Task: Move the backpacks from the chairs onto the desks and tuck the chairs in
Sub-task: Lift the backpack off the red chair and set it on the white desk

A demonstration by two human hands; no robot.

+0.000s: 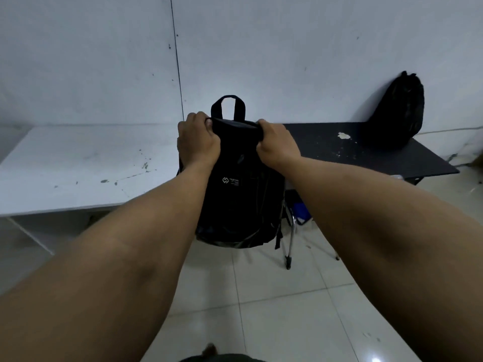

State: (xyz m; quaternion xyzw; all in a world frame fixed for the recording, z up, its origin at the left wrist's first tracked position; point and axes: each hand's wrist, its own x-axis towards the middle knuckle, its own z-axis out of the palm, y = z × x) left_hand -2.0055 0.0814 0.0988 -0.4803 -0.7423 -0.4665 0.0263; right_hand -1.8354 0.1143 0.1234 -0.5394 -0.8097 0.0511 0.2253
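Both hands, left [197, 142] and right [277, 145], pinch a black backpack's [240, 194] top, fingers curled. Far right, another backpack [397, 113] rests on the dark desk [326, 152].

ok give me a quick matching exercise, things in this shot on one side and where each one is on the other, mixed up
Things:
1. backpack with the white logo
2. second backpack
3. white desk
4. chair

Places:
A. on the left, against the wall
B. gripped at its top by left hand and right hand
C. mostly hidden behind the held bag
D. on the black desk, leaning on the wall

Pairs: 1-B, 2-D, 3-A, 4-C
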